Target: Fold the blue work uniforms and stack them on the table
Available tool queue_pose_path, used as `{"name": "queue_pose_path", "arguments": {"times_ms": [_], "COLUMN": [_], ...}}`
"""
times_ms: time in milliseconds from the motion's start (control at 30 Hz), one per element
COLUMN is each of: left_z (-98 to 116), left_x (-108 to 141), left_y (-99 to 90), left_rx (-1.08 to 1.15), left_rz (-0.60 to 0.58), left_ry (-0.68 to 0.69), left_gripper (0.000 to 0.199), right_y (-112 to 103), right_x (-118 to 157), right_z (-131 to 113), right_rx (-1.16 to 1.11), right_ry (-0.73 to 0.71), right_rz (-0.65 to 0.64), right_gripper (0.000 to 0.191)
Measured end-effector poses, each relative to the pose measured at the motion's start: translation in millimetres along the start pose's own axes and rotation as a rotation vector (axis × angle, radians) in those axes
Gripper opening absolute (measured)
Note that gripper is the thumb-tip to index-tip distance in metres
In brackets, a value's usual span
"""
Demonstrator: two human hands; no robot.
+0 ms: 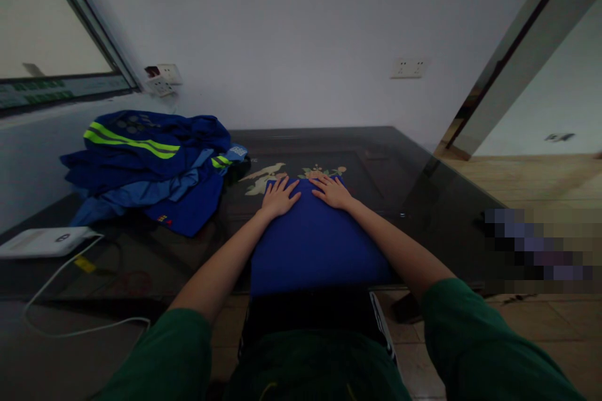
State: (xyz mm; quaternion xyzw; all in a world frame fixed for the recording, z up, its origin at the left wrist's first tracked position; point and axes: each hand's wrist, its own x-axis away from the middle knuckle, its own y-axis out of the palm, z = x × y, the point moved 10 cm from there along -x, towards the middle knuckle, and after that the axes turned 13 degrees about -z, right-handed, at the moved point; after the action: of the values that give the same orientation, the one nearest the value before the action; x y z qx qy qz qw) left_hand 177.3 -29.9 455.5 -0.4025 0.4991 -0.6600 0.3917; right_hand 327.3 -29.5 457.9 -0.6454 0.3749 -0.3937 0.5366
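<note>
A piece of blue cloth [320, 250], perhaps a folded garment, lies flat on the dark glossy table in front of me and reaches its near edge. On the cloth's far left corner rests my left hand [279, 198], palm down with the fingers spread. My right hand [332, 192] lies flat on the far right corner, its fingers also spread. Neither hand grips the cloth. Just beyond the fingertips, a bird-and-flower picture [270, 177] shows on the table surface.
To the left is a heap of blue clothes [155, 156] with yellow-green reflective stripes. A white power bank [47, 242] with a white cable sits at the left edge. The dark table [423, 200] meets a white wall holding sockets [408, 67]. A blurred patch covers something at the right.
</note>
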Motion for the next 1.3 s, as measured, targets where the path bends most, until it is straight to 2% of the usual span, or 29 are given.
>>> {"name": "queue_pose_path", "arguments": {"times_ms": [267,367,433,500,600,700,767,900,1000,1100,1200,1300], "left_z": [-3,2,20,44,70,84,83,60,45,39,52,78], "left_x": [-32,-28,-15,4,35,71,89,106,113,121,128,131], "left_y": [-11.4,-27.6,-36.6,-33.0,-11.8,2.0,8.1,11.9,10.5,6.1,-0.3,2.1], "left_rx": [0.000,-0.030,-0.093,-0.142,-0.120,-0.096,-0.101,-0.128,-0.146,-0.176,-0.206,-0.162], "left_rz": [0.045,0.142,0.214,0.185,-0.004,-0.097,-0.121,-0.088,-0.066,-0.056,-0.006,0.024], "left_ry": [0.015,0.013,0.100,0.229,0.337,0.413,0.434,0.369,0.347,0.331,0.321,0.346], "left_gripper": [0.058,0.053,0.047,0.043,0.045,0.051,0.052,0.052,0.052,0.051,0.049,0.047], "right_y": [-6,-15,-20,-22,-21,-12,0,11,10,5,-5,-8], "right_x": [-31,-34,-29,-18,13,55,82,118,130,135,138,140], "right_z": [20,21,14,1,-25,-46,-51,-34,-13,-2,-15,-53], "right_rx": [0.003,0.015,0.020,0.008,-0.062,-0.134,-0.131,-0.038,-0.005,0.015,-0.016,-0.118], "right_ry": [-0.001,-0.027,-0.069,-0.124,-0.217,-0.287,-0.286,-0.177,-0.098,-0.061,-0.066,-0.165], "right_rz": [-0.002,0.011,0.014,0.005,-0.015,-0.056,-0.109,-0.080,-0.040,-0.026,-0.008,-0.011], "right_gripper": [0.056,0.054,0.054,0.053,0.055,0.059,0.060,0.059,0.058,0.057,0.055,0.055]}}
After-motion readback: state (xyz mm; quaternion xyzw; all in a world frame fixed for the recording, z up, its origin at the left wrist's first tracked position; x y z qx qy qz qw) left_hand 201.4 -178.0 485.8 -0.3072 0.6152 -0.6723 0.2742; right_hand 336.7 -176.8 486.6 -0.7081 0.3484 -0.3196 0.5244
